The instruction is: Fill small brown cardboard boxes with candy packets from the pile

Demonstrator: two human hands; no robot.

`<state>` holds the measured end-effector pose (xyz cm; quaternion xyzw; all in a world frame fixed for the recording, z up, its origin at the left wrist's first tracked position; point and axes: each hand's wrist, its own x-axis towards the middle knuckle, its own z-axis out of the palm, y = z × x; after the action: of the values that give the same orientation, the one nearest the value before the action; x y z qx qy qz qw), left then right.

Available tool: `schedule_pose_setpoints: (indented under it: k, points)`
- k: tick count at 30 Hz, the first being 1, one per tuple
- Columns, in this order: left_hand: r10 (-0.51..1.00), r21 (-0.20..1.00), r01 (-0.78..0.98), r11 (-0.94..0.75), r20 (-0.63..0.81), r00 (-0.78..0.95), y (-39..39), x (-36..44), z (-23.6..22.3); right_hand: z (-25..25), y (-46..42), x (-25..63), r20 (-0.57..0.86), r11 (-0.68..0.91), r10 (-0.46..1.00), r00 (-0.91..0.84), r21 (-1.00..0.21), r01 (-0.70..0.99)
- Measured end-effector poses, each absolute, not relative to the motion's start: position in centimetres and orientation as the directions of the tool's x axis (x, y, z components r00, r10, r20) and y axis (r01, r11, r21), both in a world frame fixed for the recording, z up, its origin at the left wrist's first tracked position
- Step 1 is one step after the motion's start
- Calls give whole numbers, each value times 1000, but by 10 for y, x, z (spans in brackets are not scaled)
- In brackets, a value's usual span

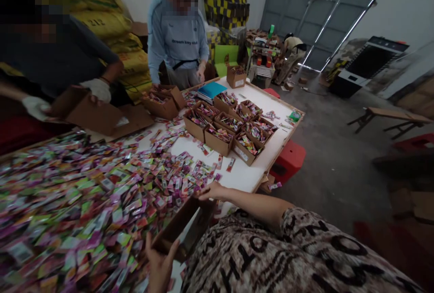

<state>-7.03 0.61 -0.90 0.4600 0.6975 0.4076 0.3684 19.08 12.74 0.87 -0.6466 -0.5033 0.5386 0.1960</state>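
Observation:
A small open brown cardboard box (181, 229) is tilted at the near edge of the white table (244, 173), right against a big heap of colourful sachets (74, 202). My left hand (159, 263) grips the box's near end, thumb on one side and fingers on the other. My right hand (210, 191) rests on the box's far top edge with its fingers curled over it, touching the sachets beside it. What lies inside the box is hidden.
Several filled cardboard boxes (230, 130) stand in rows mid-table, by a blue box (212, 89). A person with white gloves (98, 88) holds a carton (88, 112) at left. Another person in light blue (178, 40) stands at the far end. Red stools (290, 159) sit beside the table.

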Motion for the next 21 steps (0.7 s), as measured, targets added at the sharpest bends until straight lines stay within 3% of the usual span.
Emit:
schedule_pose_setpoints:
  k: [3, 6, 9, 11, 13, 17, 21]
  points:
    - [970, 938, 309, 154, -84, -226, 8, -74, -28, -7, 119, 184, -532, -348, 834, -147, -713, 608]
    - [982, 934, 343, 95, -31, -189, 2, -74, -30, -9, 105, 186, -461, -249, 873, -159, -702, 667]
    - [988, 890, 456, 25, 47, -147, -12, -74, -14, 2, 91, 207, -259, 34, 872, -416, -815, 578]
    - [996, 830, 558, -3, 50, -68, -20, -77, -3, 8, 90, 228, -145, 191, 779, -610, -871, 452]
    - [999, 807, 590, -29, 2, 45, -27, -83, 5, 10, 96, 246, -118, 287, 673, -730, -868, 405]
    - [973, 766, 642, 27, -167, 158, -33, -83, 24, 8, 106, 248, -85, 441, 645, -760, -771, 460]
    - [985, 531, 847, -3, -146, 95, -22, -55, 38, -3, 96, 215, 65, 582, 725, -685, -590, 560]
